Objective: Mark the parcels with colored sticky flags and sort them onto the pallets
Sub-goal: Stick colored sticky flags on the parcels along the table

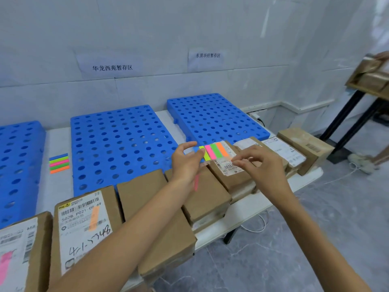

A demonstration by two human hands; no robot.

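As both forearms cross the row of brown parcels (145, 199) lining the table's (56, 186) near edge, one label at left wears an orange flag (93, 218); the left hand (185, 161) pinches a pad of sticky flags (212, 151) just above a labelled parcel (231, 175), partly hiding it; the right hand (261, 165) pinches the orange strip's (222, 149) near end between thumb and forefinger; the strips lie side by side, long axes running away from the person, far ends leaning left; a spare flag set (59, 163) lies between two blue pallets (122, 144); beyond, paper signs (112, 67) hang on the wall.
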